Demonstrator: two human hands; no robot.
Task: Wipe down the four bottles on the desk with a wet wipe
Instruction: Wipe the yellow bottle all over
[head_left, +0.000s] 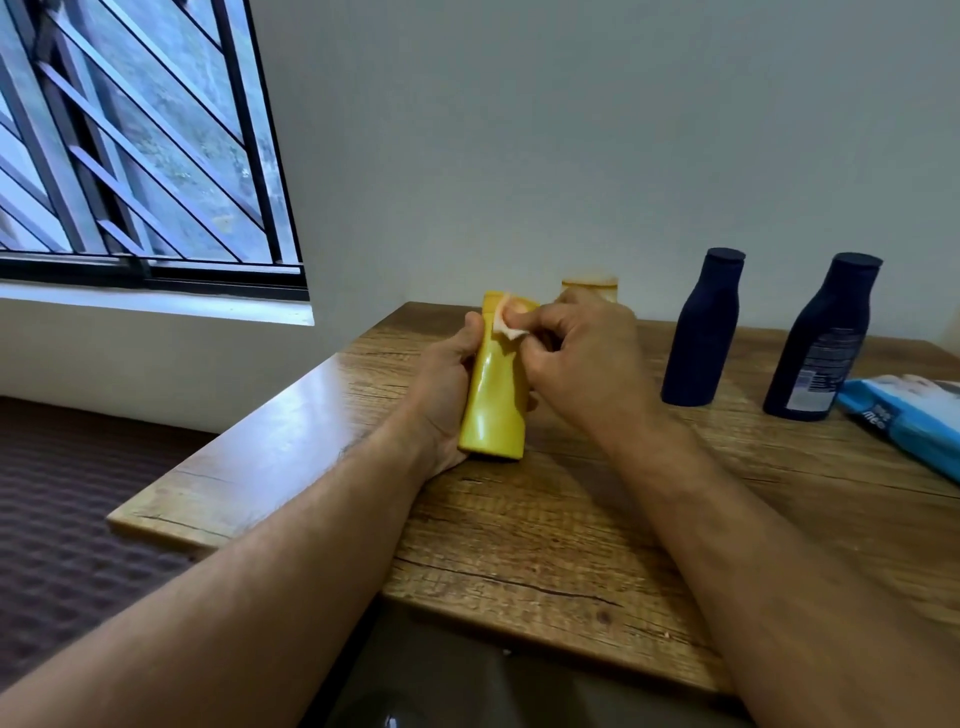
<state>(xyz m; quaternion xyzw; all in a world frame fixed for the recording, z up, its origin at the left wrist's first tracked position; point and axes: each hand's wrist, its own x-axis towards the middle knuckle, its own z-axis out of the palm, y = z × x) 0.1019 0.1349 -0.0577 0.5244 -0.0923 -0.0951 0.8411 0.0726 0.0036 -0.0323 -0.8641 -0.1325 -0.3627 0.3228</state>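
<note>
You have four bottles in view: two yellow and two dark blue. Your left hand (441, 384) grips one yellow bottle (496, 395) from its left side, thumb along the near edge and fingers curled behind it, holding it tilted with its base just above or on the desk (545, 545); which of the two cannot be told. Your right hand (587, 358) pinches a small white wet wipe (509, 322) between thumb and fingertips and presses it against the upper part of that bottle.

The second yellow bottle (592, 288) stands at the back of the desk by the wall, and your right hand hides all but its top. The two dark blue bottles stand upright to the right, well apart from your hands: the nearer-left one (704, 332) is plain on the side you see, and the right one (818, 343) shows a printed label. Just beside that right bottle, at the frame's edge, lies one blue pack of wipes (904, 415), flat on the desk.

The desk is a worn wood-grain top with dark cracks along its grain. Behind it is a plain pale wall (519, 130), and to the left a window (130, 140) with dark diagonal bars. A dark textured surface (62, 493) lies below the desk on the left.
</note>
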